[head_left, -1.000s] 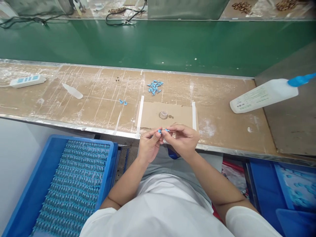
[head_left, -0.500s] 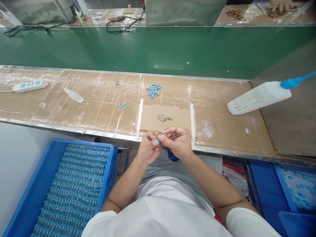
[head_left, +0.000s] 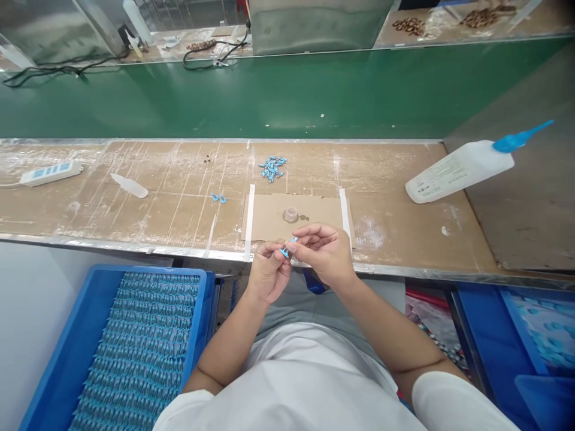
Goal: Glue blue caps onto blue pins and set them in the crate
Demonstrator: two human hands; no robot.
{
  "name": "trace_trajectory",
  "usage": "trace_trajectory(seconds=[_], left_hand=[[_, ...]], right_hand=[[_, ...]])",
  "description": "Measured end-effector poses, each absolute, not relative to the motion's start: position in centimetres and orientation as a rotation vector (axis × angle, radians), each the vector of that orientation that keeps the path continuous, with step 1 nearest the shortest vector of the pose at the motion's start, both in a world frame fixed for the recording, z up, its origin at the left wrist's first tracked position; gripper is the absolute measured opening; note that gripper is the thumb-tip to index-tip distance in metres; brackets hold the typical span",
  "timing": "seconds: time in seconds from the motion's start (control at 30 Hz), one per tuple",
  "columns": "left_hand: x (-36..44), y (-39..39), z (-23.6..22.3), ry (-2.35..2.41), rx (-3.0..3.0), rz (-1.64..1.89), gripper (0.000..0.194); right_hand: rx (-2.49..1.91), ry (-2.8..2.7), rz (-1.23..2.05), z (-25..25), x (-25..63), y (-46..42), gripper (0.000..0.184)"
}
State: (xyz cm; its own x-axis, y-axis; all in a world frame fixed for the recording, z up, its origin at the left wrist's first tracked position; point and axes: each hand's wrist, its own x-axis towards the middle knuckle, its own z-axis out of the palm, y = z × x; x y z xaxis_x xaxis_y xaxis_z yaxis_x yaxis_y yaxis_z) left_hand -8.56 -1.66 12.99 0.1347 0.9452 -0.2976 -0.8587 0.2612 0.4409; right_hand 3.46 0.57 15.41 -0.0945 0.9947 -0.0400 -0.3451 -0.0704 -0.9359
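Note:
My left hand (head_left: 268,272) pinches a small blue piece (head_left: 284,253) between thumb and fingertips. Close beside it, my right hand (head_left: 327,251) grips another small blue piece (head_left: 293,239); their exact kind is too small to make out. Both hands meet over the near table edge, in front of a cardboard mat (head_left: 269,224) taped down with white strips. On that mat stands a little round cup (head_left: 291,214) beside dark wet spots. Beyond it lies a pile of small blue parts with metallic bits (head_left: 272,168). Two blue pieces (head_left: 218,198) rest left of the mat.
A large white bottle with a blue nozzle (head_left: 458,172) leans at the right. A small squeeze bottle (head_left: 129,185) and a white power strip (head_left: 51,173) lie at the left. Below, a blue crate (head_left: 96,323) holds rows of blue parts. A green partition (head_left: 287,96) runs behind.
The camera view has shifted slightly. My hands have drawn a little apart at the fingertips, and the blue piece in my right fingers sits slightly away from the left one.

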Motion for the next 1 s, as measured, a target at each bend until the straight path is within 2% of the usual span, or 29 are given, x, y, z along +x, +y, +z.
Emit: trace_trajectory(seconds=[0.2,0.53,0.73,0.8,0.93,1.0], left_hand=[[-8.4,-1.8,13.2,0.586,0.175,1.320,0.030],[-9.0,-2.3,14.3,0.504,0.219,1.320,0.027],[-10.7,-2.1,13.6,0.597,0.086,1.397,0.034],[-11.5,-1.9,13.3,0.594,0.048,1.458,0.029],[-13.0,-1.5,13.0,0.608,-0.058,1.542,0.005],[-13.8,-1.3,13.0,0.623,-0.128,1.564,0.016]], right_hand=[[-0.958,-1.012,1.464,16.0,3.3,0.6,0.040],[-0.876,-1.058,1.516,16.7,2.4,0.2,0.032],[-0.896,-1.062,1.497,15.9,0.2,1.0,0.033],[-0.892,-1.036,1.500,15.6,-1.2,1.3,0.031],[-0.850,-0.988,1.506,15.1,-4.0,2.0,0.027],[-0.852,-1.023,1.471,14.8,-5.3,2.9,0.026]])
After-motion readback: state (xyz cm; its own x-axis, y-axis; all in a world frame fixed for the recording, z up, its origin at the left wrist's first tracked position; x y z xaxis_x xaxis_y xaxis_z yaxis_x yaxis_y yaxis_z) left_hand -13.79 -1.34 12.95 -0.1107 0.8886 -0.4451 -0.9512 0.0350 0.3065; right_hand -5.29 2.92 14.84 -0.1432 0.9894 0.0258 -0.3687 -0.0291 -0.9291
